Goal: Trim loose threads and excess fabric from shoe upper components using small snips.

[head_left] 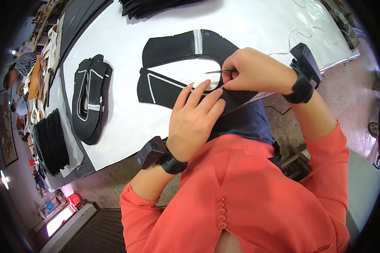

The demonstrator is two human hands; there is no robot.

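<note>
A black U-shaped piece (169, 46), which looks like a shoe upper, lies on the white tabletop with white strips stuck along it. My left hand (195, 114) rests on its near arm, fingers spread and stretched out. Beside those fingertips, my right hand (245, 69) is closed with thumb and fingertips pressed together at the piece's inner edge. It holds a thin, dark, pointed metal tool (215, 72), its tip aimed left over the opening; the rest is hidden in the fist. The end of a white strip lies close to both hands' fingertips.
On the left of the white table (126, 126) lies a stack of similar black pieces (90, 101). More black pieces (152, 6) sit at the far edge, and a dark pile (51, 141) lies far left. Loose white strips (302, 33) curl at the right. Other people (25, 67) are in the background.
</note>
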